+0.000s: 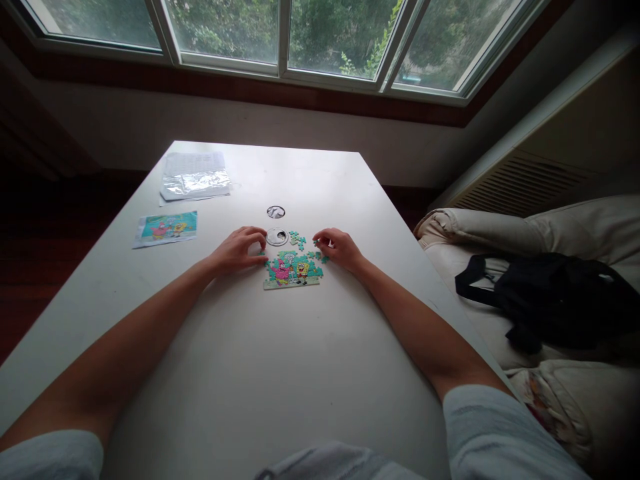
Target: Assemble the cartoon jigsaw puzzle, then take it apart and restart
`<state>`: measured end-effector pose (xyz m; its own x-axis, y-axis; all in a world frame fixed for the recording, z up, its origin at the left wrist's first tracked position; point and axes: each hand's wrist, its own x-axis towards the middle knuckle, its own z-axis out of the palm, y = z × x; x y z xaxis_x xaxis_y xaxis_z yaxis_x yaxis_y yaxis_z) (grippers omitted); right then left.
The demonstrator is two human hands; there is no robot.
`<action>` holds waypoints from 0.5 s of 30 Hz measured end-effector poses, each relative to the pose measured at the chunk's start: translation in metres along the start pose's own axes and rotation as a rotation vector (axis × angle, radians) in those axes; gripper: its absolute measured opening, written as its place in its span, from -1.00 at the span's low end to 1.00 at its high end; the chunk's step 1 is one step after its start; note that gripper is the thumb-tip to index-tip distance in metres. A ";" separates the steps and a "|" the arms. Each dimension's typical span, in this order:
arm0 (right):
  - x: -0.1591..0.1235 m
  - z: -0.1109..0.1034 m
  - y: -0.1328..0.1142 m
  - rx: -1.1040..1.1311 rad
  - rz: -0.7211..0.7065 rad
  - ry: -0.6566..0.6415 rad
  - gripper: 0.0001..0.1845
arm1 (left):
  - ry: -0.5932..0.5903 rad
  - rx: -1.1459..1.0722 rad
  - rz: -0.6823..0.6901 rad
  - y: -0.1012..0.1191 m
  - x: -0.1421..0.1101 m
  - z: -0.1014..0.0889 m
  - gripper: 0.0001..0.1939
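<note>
A partly assembled jigsaw puzzle with pink and yellow cartoon figures lies on the white table in front of me. My left hand is at its left edge, thumb and fingers apart, with the thumb tip close to a teal edge piece. On the other side, my right hand has its fingertips pinched together over a small teal puzzle piece, partly hidden by the fingers. Loose teal puzzle pieces lie just above the assembled part, between the two hands. More pieces sit under and beside my right fingers.
Behind the puzzle are a round tape-like ring and a dark-and-white disc. A reference picture sheet and a clear plastic bag on papers lie to the left. Right of the table, a black bag rests on a pale sofa.
</note>
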<state>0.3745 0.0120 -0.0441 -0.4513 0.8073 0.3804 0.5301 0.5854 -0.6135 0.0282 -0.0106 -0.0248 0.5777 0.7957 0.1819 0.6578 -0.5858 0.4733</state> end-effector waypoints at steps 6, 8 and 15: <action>0.000 0.000 -0.001 0.002 0.026 0.008 -0.87 | -0.013 0.024 0.003 0.000 0.000 0.001 -0.64; -0.001 0.000 -0.001 0.004 0.028 0.006 -0.88 | -0.015 0.019 0.008 -0.001 0.000 0.001 -0.66; -0.002 0.001 0.003 0.027 0.036 0.013 -0.88 | 0.007 -0.010 0.017 -0.003 0.001 0.004 -0.74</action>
<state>0.3758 0.0120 -0.0472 -0.4229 0.8287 0.3666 0.5265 0.5539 -0.6450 0.0287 -0.0082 -0.0297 0.5855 0.7867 0.1957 0.6431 -0.5978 0.4786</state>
